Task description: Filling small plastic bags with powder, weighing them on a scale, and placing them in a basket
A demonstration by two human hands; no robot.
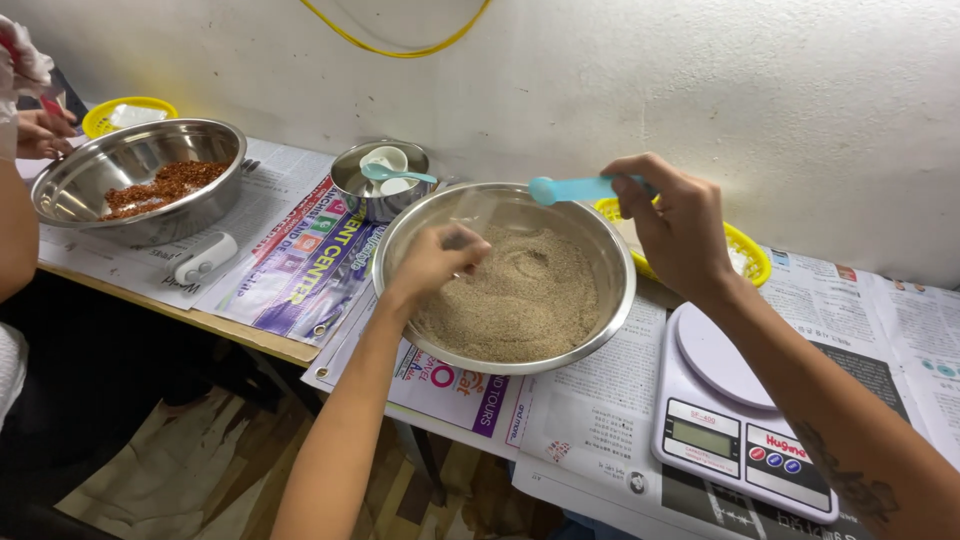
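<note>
The left hand (432, 262) was down inside the big steel bowl (610, 300), fingers pinched on a small clear bag (472, 212) held over the pale grain (520, 295) that filled the bowl's bottom. The right hand (680, 228) hovered above the bowl's far rim, closed round the handle of a light blue scoop (575, 188), which pointed left over the grain without touching it. Behind that hand, partly hidden, sat a yellow basket (748, 262). Just right of the bowl stood a white kitchen scale (735, 430), its round plate bare. All rested on newspapers (600, 400) spread over the table. Behind the big bowl, to its left, a small steel bowl (375, 190) held a white cup and a second blue spoon (398, 174). Farther left, another wide steel bowl (140, 185) held reddish flakes (165, 185), with a white clip-like thing (205, 257) lying near it. At the left edge another person's hand (40, 133) rested beside a second yellow basket (125, 110).
</note>
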